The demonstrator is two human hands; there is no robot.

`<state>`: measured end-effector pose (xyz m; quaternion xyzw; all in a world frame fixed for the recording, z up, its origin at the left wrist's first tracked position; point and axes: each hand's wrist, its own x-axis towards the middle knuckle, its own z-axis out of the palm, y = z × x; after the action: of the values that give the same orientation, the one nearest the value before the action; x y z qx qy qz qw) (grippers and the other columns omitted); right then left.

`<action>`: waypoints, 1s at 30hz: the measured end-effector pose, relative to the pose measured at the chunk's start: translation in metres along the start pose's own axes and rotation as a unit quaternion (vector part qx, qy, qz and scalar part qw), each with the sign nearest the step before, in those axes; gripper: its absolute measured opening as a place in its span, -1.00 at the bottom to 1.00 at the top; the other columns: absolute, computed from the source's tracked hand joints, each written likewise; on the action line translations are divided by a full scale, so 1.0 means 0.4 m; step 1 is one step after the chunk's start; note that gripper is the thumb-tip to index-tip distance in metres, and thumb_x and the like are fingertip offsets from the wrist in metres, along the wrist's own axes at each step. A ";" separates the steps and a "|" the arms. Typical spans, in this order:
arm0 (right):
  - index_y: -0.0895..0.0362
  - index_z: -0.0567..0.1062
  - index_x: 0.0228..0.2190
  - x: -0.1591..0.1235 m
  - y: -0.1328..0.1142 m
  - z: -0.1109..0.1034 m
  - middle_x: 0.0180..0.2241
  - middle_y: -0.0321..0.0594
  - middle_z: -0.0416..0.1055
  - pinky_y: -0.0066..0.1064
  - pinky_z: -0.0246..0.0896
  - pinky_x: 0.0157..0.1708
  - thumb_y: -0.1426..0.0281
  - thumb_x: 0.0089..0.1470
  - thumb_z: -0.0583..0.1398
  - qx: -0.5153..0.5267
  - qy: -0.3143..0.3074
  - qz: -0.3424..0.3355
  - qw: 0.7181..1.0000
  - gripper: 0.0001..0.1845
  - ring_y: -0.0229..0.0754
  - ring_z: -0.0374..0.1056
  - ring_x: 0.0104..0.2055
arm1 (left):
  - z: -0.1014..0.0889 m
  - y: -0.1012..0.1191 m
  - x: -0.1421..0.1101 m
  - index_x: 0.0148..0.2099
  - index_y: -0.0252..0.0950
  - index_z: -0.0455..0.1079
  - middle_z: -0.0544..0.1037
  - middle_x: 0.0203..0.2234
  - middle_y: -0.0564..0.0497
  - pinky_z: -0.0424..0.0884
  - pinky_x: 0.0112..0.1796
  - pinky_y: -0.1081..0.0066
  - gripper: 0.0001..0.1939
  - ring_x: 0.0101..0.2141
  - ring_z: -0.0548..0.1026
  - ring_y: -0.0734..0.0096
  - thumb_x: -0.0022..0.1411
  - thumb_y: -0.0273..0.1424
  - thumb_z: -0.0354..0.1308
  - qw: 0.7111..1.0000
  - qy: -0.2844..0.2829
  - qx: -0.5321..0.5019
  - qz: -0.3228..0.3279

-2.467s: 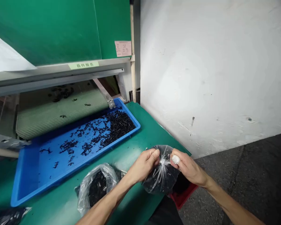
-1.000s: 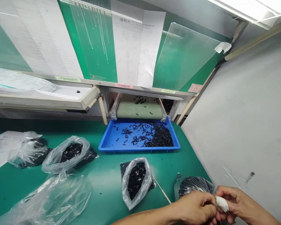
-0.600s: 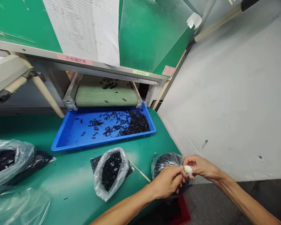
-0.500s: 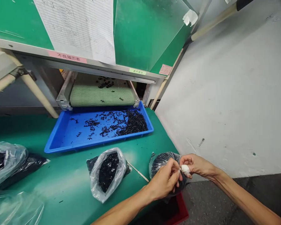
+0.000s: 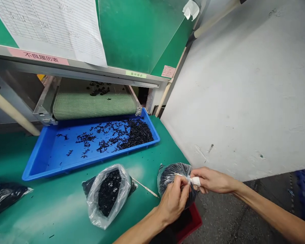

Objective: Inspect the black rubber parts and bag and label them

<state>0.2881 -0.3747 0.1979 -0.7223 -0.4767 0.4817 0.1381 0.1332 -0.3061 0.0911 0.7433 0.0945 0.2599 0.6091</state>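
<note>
A clear plastic bag packed with dark contents sits at the right edge of the green table, its top gathered into a neck. My left hand is closed in a pinch at that neck, thumb against the fingers. On the other side, my right hand grips the gathered plastic from the right. Something white, seemingly a cover on a fingertip, shows at the right hand. Both sets of fingertips nearly meet and partly hide the neck. An open plastic bag of black pieces stands left of my hands.
A blue tray with scattered small black parts lies below a green conveyor belt. A thin stick rests beside the open bag. A red bin stands below the table edge. A white panel rises at right.
My view has shifted, so the tray and bags sit further left. Both hands remain at the bag's neck; my right hand has turned, and the neck looks more tightly gathered.
</note>
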 end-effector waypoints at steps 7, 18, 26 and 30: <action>0.19 0.46 -0.40 0.015 0.053 0.083 -0.52 -0.34 0.22 -0.53 -0.04 -0.50 0.15 0.04 0.22 0.319 0.093 -0.020 0.943 -0.67 -0.38 0.02 -0.52 | -0.015 0.012 0.017 -0.22 -0.21 0.13 0.47 -0.44 0.02 0.18 -0.47 0.45 -0.93 -0.51 0.37 0.43 0.32 -0.44 -0.15 0.986 -0.058 0.117 0.104; 0.15 0.48 -0.38 0.022 0.122 0.142 -0.43 -0.26 0.36 -0.44 0.16 -0.34 0.19 0.17 0.05 0.105 0.269 -0.132 0.948 -0.67 -0.21 0.25 -0.37 | -0.068 0.085 0.151 -0.21 -0.23 0.14 0.41 -0.62 0.21 0.23 -0.47 0.52 -0.92 -0.54 0.36 0.51 0.23 -0.43 0.00 0.989 -0.120 -0.026 -0.087; 0.15 0.41 -0.45 0.035 0.125 0.173 -0.55 -0.32 0.24 -0.49 0.07 -0.50 0.12 0.12 0.10 0.234 0.331 -0.073 0.911 -0.65 -0.30 0.12 -0.50 | -0.084 0.045 0.117 -0.10 -0.24 0.34 0.50 -0.25 -0.01 0.32 -0.15 0.38 -0.82 -0.21 0.43 0.39 0.33 -0.34 -0.03 0.994 -0.097 0.046 0.036; 0.16 0.41 -0.45 0.032 0.117 0.177 -0.52 -0.30 0.28 -0.48 0.10 -0.47 0.12 0.09 0.14 0.273 0.335 -0.063 0.899 -0.66 -0.30 0.15 -0.47 | -0.081 0.029 0.110 -0.17 -0.23 0.42 0.44 -0.22 -0.01 0.34 -0.17 0.40 -0.87 -0.20 0.40 0.40 0.28 -0.38 0.06 0.985 -0.103 0.126 0.057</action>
<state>0.2565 -0.4065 0.1248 -0.7432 -0.2965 0.3124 0.5119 0.1521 -0.2609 0.1183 0.8412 0.0208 0.2025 0.5010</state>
